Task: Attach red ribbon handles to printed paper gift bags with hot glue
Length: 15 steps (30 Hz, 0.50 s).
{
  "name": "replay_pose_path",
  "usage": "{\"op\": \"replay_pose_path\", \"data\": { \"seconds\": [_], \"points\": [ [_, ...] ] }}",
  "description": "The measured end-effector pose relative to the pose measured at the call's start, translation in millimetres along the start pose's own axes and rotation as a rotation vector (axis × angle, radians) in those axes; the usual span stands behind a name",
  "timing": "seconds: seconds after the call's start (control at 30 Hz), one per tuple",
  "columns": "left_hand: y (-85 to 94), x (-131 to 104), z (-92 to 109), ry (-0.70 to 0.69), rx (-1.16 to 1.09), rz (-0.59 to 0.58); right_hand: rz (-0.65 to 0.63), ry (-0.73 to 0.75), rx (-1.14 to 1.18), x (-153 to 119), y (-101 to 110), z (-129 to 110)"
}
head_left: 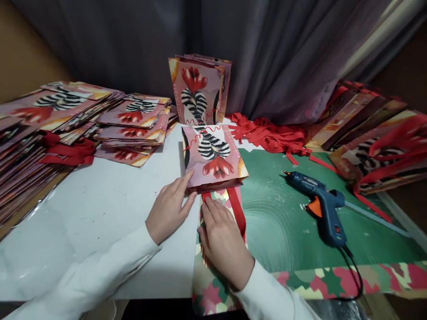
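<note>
A small paper gift bag lies with its open mouth towards me, printed with a red flower and black-and-white stripes. My left hand grips the near left corner of that mouth, the index finger on top and the thumb just below. A red ribbon loops out of the mouth. Its left side passes under the fingertips of my right hand, which are pressed together over it on the camouflage-patterned mat border. The ribbon's end under the right hand is hidden.
A blue glue gun lies on the green mat at right, its cord trailing forward. Behind are loose red ribbons and standing bags. Bags with ribbons stand far right; stacked bags and a ribbon bundle sit left.
</note>
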State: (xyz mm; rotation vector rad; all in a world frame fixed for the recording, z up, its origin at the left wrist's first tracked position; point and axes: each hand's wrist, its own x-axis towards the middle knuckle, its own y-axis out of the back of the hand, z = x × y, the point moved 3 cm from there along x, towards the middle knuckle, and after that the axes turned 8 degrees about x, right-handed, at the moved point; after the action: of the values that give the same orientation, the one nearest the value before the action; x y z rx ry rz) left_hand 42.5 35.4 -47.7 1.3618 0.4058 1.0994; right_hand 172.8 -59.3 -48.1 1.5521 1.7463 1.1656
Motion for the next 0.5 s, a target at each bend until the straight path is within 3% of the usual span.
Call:
{"op": "replay_pose_path", "data": {
  "seconds": [0.17, 0.27, 0.37, 0.5],
  "points": [
    [23.8, 1, 12, -0.014, -0.009, 0.219, 0.004, 0.001, 0.087, -10, 12, 1],
    [32.1, 1, 21, -0.068, 0.002, 0.214, 0.03, 0.003, 0.181, -14, 35, 12],
    [30.6, -2, 29, -0.173, -0.05, 0.11, 0.2, -0.032, 0.28, -19, 82, 38],
    [28.6, -7, 36, -0.231, -0.058, 0.082, 0.399, -0.1, 0.487, -34, 159, 84]
  ]
}}
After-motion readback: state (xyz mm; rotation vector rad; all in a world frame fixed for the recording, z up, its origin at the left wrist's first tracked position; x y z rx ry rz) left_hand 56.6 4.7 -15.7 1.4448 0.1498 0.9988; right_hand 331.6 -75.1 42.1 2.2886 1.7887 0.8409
